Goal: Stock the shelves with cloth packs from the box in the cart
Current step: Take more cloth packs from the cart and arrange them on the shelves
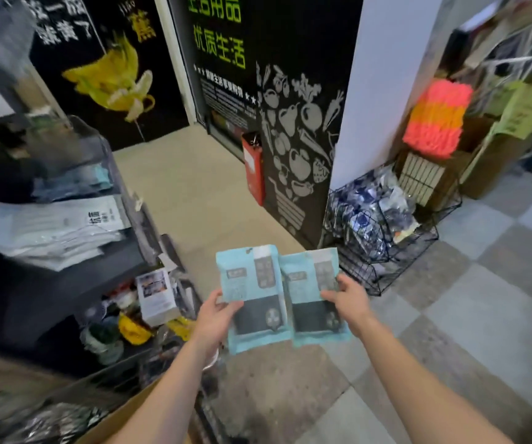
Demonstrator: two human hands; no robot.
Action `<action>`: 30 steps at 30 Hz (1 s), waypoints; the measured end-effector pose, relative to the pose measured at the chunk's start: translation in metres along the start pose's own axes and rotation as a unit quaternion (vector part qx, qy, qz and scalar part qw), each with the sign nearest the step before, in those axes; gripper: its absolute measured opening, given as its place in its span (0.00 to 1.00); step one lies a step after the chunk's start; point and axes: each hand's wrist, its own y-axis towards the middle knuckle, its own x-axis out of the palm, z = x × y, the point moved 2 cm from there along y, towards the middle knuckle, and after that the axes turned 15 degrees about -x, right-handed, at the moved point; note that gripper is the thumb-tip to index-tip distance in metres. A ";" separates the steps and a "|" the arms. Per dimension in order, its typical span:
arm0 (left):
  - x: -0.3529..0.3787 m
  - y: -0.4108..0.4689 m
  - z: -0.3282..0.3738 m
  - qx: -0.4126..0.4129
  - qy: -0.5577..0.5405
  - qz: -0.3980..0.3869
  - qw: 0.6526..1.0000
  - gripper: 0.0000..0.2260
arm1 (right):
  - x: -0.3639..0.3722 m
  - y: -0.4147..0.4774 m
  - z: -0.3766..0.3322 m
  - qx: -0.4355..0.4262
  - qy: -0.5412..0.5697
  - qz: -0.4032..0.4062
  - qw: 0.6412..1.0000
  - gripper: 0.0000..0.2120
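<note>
Two light-blue cloth packs with dark panels are held up side by side over the floor. My left hand (218, 317) grips the left pack (253, 290) at its lower left edge, thumb on the front. My right hand (348, 299) pinches the right pack (311, 293) at its right edge. The right pack's left edge tucks slightly behind the left one. A dark shelf (75, 267) stands to the left, with white and pale-blue flat packs (53, 229) stacked on it. The cardboard box (123, 418) shows at the bottom left corner, below my left forearm.
A lower shelf (75, 373) holds a white carton (157, 296) and small yellow and green items. A black wire basket (383, 232) of dark-blue packs sits by a white pillar (380, 84). A red extinguisher box (253, 168) leans on the black wall. Tiled floor spreads right.
</note>
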 end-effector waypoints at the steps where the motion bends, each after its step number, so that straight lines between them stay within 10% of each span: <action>1: 0.010 0.003 0.008 0.003 0.000 0.004 1.000 0.11 | -0.012 0.011 -0.003 -0.005 -0.001 0.006 1.000 0.16; 12: 0.038 0.085 0.093 0.023 0.002 0.096 0.995 0.15 | -0.020 0.160 -0.044 -0.025 -0.024 -0.033 0.999 0.14; 30: -0.026 0.328 0.286 0.027 -0.110 0.204 0.972 0.14 | 0.182 0.495 -0.156 -0.049 -0.063 -0.179 0.981 0.14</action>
